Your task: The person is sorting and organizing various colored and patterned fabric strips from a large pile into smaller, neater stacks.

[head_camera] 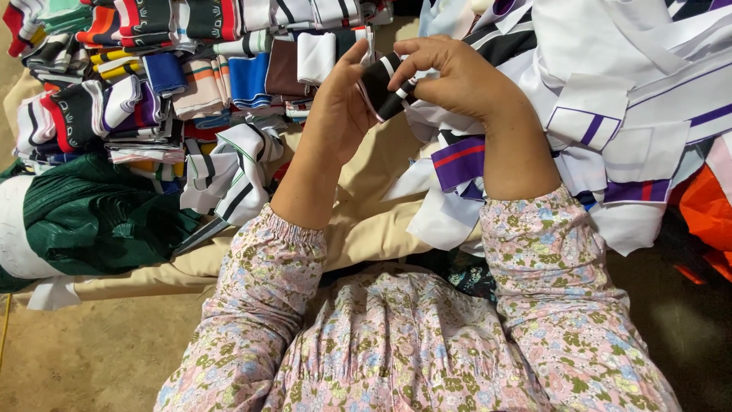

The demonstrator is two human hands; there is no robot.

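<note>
**Striped knit collar pieces: sorting in hand**

Item in hand: one folded black collar strip (pixel 383 90) with white stripes. Both hands are gripping it. The left hand (pixel 335 103) is pinching its near edge between thumb and fingers; the right hand (pixel 450 76) is curling over its far end, fingertips closed on the fold. The strip is hanging in the air between them, above the beige cloth (pixel 366 229) that is covering the work surface.

Left of the strip: a stacked bank of folded collars (pixel 152 69) in red, black, blue, orange and white, lying in rough rows. This part appears already sorted.

Below and left of the strip: a few loose white collars with dark stripes (pixel 229 175) are lying just beside the bank, and past them a dark green fabric bundle (pixel 91 214).

Right of the strip: a loose heap of white pieces (pixel 625 99) with purple and red trim is sprawling unfolded, with orange cloth (pixel 705 210) at its outer edge. This heap appears still to be worked through.

Progress, as a judgement: roughly midway, with a large bank stacked and a comparable heap left.

The floral sleeves (pixel 526 259) are resting toward the lap, below the strip.
</note>
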